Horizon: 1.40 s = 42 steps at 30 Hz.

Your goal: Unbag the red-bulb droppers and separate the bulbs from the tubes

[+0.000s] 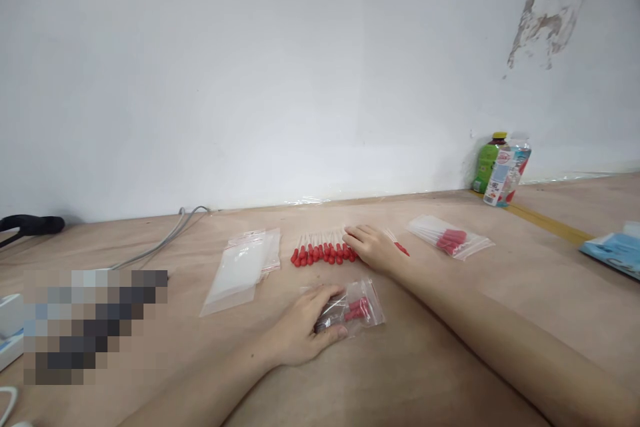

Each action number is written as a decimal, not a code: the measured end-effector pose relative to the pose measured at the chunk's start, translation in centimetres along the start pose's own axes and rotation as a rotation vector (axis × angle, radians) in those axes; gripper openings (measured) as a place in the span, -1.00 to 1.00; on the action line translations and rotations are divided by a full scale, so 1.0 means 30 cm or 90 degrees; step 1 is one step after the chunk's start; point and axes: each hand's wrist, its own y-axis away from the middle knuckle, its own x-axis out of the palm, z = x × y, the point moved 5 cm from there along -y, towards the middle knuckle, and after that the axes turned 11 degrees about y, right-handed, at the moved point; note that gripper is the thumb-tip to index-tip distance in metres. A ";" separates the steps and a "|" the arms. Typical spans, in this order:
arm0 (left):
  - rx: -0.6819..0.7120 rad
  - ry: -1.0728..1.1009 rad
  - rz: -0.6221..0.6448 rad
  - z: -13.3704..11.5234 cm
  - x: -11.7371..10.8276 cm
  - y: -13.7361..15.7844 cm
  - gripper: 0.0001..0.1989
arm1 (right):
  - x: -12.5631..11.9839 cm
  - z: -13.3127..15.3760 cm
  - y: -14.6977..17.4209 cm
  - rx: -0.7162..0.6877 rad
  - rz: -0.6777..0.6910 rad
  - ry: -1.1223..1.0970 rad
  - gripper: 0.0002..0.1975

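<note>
A clear zip bag point(357, 327) with a few red-ended droppers point(357, 308) inside lies at the front middle. My left hand point(305, 327) is closed on its left end, thumb below and fingers above. Behind it, a row of droppers point(325, 253) lies side by side, thin clear stems away from me and red bulbs towards me. My right hand point(370, 247) rests over the row's right end with its fingers bent together; whatever they hold is hidden. Just right of that hand lie some loose droppers point(400, 247).
Flat empty zip bags point(237, 270) lie on the left. A filled zip bag point(450, 237) lies on the right. Two bottles point(487, 163) point(507, 173) stand by the wall, near a blue packet point(613, 253). A grey cable point(160, 240) runs at the left.
</note>
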 end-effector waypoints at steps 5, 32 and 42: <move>-0.002 0.007 0.003 0.001 0.001 -0.003 -0.47 | 0.025 0.018 0.014 0.077 0.050 0.015 -0.81; 0.001 -0.030 0.032 -0.003 0.004 0.002 -0.32 | -0.157 0.148 0.215 0.085 0.275 -0.334 -0.86; 0.022 -0.051 0.065 -0.004 0.010 0.007 -0.28 | -0.138 0.159 0.232 0.241 0.277 -0.498 -0.86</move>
